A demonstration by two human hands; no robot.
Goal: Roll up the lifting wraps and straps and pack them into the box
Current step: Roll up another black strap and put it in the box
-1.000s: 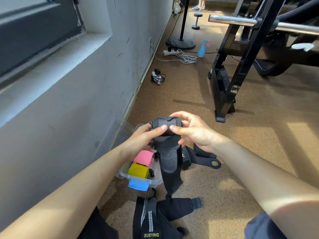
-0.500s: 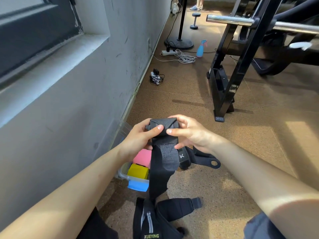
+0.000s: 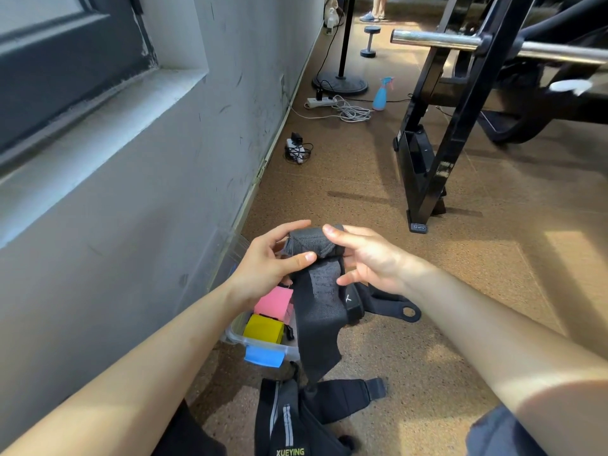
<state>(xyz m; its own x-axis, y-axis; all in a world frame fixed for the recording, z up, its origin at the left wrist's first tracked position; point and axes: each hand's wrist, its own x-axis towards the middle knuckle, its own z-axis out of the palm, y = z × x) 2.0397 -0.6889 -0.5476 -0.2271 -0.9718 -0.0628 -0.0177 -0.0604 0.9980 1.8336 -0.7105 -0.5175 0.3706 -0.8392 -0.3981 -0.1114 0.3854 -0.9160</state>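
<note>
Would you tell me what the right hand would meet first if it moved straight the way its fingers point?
The rolled black wrap, which the right hand seems to touch at its index fingertip; the left hand lies beyond.

The black strap (image 3: 283,419) reads "XUEYING".

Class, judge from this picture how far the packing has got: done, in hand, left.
Done: a pink roll and yellow roll sit in the box. In hand: the left hand grips a part-rolled black wrap, the right hand touching it, tail hanging. Left: finish it, then the ringed strap and XUEYING piece on the floor.
</note>
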